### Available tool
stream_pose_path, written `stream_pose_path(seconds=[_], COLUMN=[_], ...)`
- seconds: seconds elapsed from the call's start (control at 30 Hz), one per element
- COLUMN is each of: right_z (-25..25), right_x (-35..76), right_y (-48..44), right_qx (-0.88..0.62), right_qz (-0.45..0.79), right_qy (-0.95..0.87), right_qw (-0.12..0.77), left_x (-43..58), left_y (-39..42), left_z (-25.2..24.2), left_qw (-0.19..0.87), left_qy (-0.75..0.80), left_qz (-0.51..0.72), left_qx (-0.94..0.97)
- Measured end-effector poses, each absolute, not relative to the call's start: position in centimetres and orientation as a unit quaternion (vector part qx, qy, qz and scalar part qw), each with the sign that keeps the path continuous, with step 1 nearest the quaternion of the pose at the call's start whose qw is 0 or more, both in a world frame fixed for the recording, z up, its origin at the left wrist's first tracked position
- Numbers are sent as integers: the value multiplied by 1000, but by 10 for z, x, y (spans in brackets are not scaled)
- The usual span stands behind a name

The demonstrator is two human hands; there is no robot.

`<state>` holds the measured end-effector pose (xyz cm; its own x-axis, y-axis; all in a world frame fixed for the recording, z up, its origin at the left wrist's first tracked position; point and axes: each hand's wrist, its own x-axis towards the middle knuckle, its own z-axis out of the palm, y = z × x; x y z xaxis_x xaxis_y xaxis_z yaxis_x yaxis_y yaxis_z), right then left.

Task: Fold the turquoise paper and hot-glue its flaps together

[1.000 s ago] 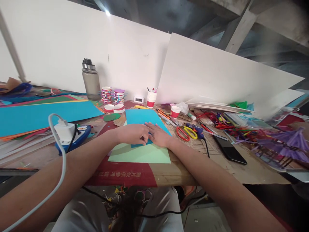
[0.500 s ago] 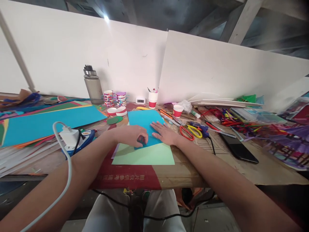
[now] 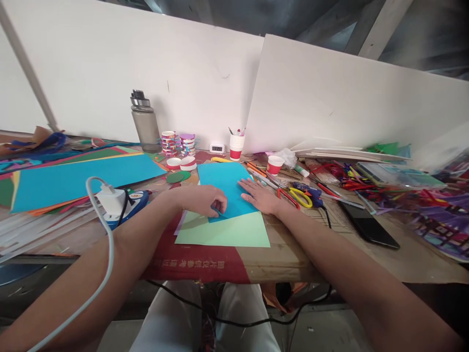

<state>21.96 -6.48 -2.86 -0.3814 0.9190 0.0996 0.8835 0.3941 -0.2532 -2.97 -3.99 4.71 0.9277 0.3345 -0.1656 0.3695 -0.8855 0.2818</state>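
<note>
The blue sheet [image 3: 227,178] is smooth, matte paper with straight edges, its near left corner bent up. It lies over one pale green sheet [image 3: 223,234], also flat paper, which sticks out on the near side of the blue sheet. Brown and red printed cardboard [image 3: 278,264] spreads beneath both.

Beyond the blue sheet stand one white clock [image 3: 217,147] with a dark display, one ribbed paper pen cup [image 3: 236,149], and, farther left, one translucent grey bottle [image 3: 144,129] with a dark cap. Left of its far edge are two stacks of paper rings [image 3: 169,143], two low red-and-white rounds [image 3: 188,164] and flat green discs [image 3: 178,177] whose number I cannot tell. Right of the blue sheet come one red-and-white paper cup [image 3: 274,165], one yellow loop handle [image 3: 301,197] and, well apart, one glossy black phone [image 3: 368,225].

The left hand [image 3: 203,199] is curled, thumb and fingers pinched together on the raised near left corner of the blue sheet. The right hand [image 3: 258,195] lies palm down with fingers spread, touching the right part of the blue sheet.
</note>
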Motion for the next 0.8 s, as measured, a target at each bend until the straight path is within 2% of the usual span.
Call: stream_pose_path(seconds=[0.07,0.2,0.3,0.47,0.67,0.8], right_z=[-24,2,19,16,23,33], right_x=[220,226,230,235,235,231], right_y=[-65,-75,-83,-80,-84,-98], right_qx=[-548,-529,-509,-525,-506,-474], right_qz=[100,102,85,75,106,177], right_qy=[-817,-777,-755,-750,-759,-812], right_qw=[150,326,404,394,396,292], left_x=[-30,-31,-31,-32,-31,-27], left_y=[-39,-40,-40,-36,-26,-26], left_z=[47,48,49,48,43,41], left_qw=[161,152,154,137,101,109], left_qy=[181,181,178,173,247,285], left_qz=[-56,-53,-50,-18,131,217], left_qx=[969,970,971,975,955,927])
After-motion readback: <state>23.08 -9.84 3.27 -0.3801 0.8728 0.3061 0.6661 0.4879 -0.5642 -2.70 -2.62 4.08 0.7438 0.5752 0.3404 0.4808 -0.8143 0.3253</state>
